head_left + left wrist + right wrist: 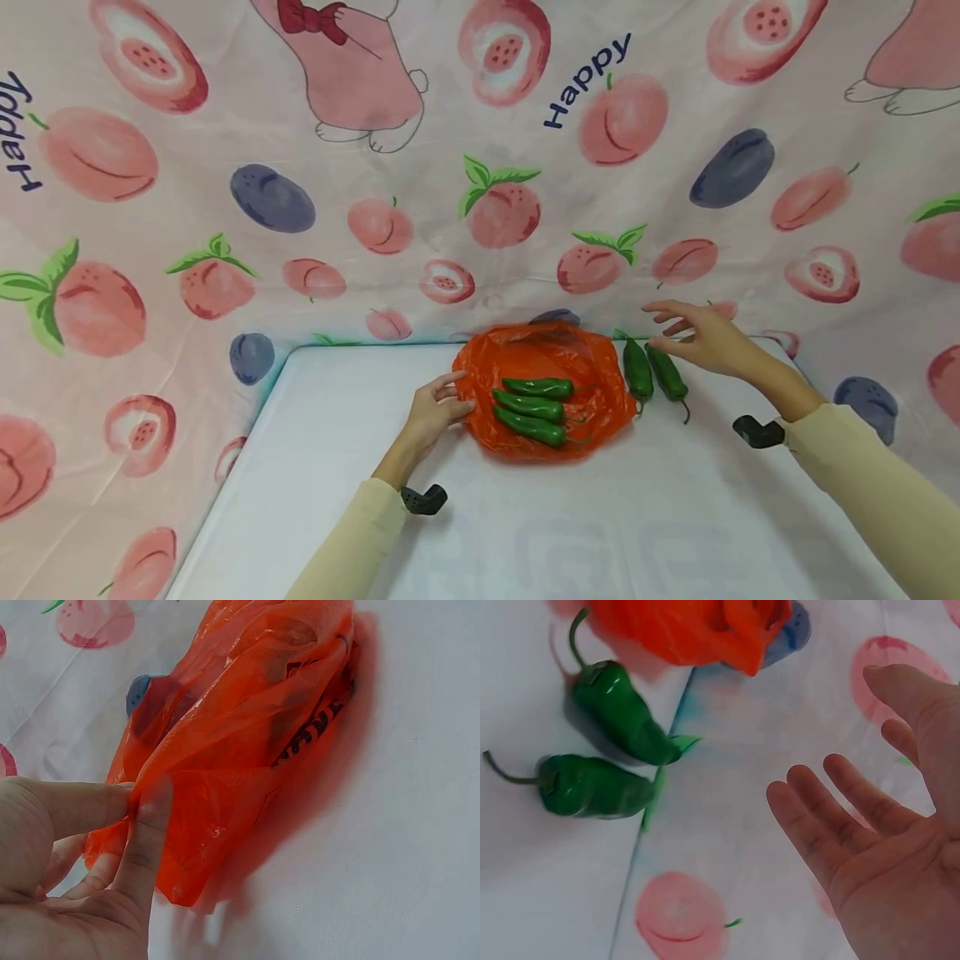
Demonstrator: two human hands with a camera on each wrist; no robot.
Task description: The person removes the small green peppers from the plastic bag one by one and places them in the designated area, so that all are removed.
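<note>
An orange plastic bag [480,429] lies spread on the table, with three green peppers [528,406] side by side on it. My left hand [431,412] pinches the bag's left edge between thumb and fingers; the left wrist view shows the thin film [217,802] caught there. Two more green peppers [619,709] lie to the right of the bag, stems toward me. My right hand [705,337] is raised just right of and above that pair, fingers spread and loosely bent, holding nothing. In the right wrist view the right hand [885,855] is apart from the peppers.
A white table [337,392] bears everything. Its far edge meets a hanging pink cloth [427,175] printed with peaches and rabbits. Dark wrist cameras [424,499] sit by both cuffs.
</note>
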